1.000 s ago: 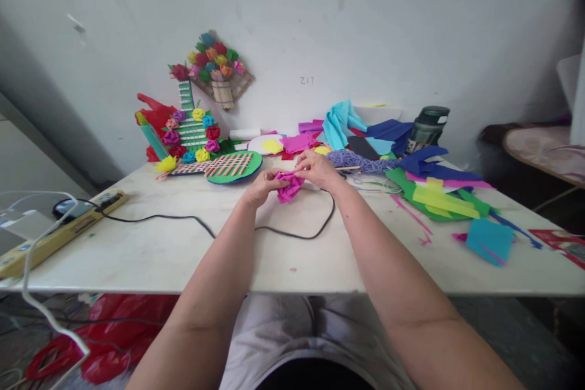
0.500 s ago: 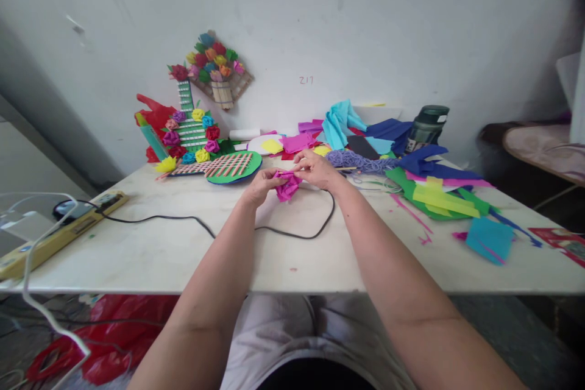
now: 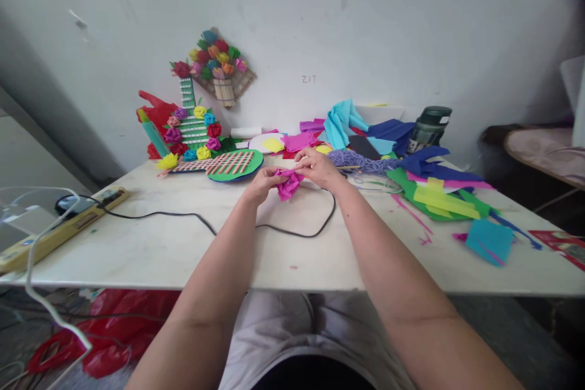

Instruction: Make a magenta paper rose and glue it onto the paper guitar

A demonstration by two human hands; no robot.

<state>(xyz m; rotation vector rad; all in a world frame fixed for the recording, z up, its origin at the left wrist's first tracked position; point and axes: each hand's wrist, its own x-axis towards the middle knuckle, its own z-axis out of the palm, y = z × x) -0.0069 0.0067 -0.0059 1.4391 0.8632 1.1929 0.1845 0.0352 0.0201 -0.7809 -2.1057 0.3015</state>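
A crumpled magenta paper piece point(image 3: 289, 185) is held between my two hands above the middle of the white table point(image 3: 159, 250). My left hand point(image 3: 265, 184) pinches its left side. At its upper right, my right hand point(image 3: 314, 167) grips the paper's edge with bent fingers. Just behind and to the left lies a green guitar-shaped board point(image 3: 256, 164) with pinkish sticks across it. A black cable point(image 3: 297, 234) curves on the table below the hands.
Coloured paper sheets point(image 3: 345, 122), purple yarn point(image 3: 361, 161) and a dark bottle point(image 3: 429, 128) stand or lie at the back right. A flower-covered guitar point(image 3: 194, 128) leans on the wall. A yellow power strip point(image 3: 68, 231) is at the left; a blue paper square point(image 3: 490, 241) lies at the right.
The camera view has shifted slightly. The magenta paper looks a little more gathered between my fingers; both hands keep nearly the same place.
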